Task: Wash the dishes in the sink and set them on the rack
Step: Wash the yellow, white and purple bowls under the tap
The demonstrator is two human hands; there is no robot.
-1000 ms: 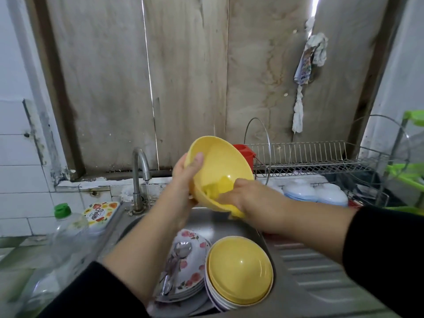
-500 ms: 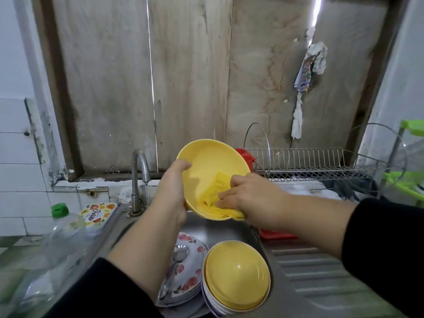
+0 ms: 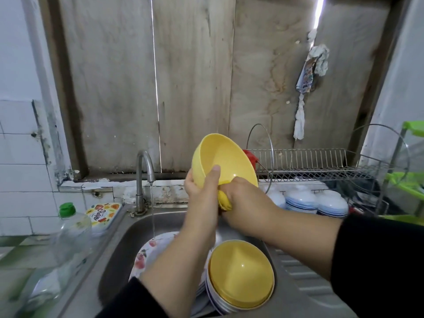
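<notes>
A stained wooden board [image 3: 195,83] backs a steel sink [image 3: 119,244] set in a bench, with white tiles [image 3: 20,180] at left. The tap [image 3: 143,177] runs a thin stream onto a floral plate [image 3: 146,251] in the sink. Beside the plate, a yellow bowl [image 3: 241,274] sits on top of a stack of bowls in the sink.

The left hand [image 3: 202,191] grips a second yellow bowl [image 3: 220,161] by its rim, thumb inside, holding it tilted above the sink. The right hand [image 3: 243,200] is clenched on a yellow sponge [image 3: 223,201], pressed against the lower outside of the held bowl.

A wire rack [image 3: 309,166] stands at right on the drainboard; its upper tier carries no dishes in view. White bowls [image 3: 305,199] lie upside down beneath it. A clear bottle with a green cap [image 3: 66,230] stands left of the sink, near a printed box [image 3: 103,214]
</notes>
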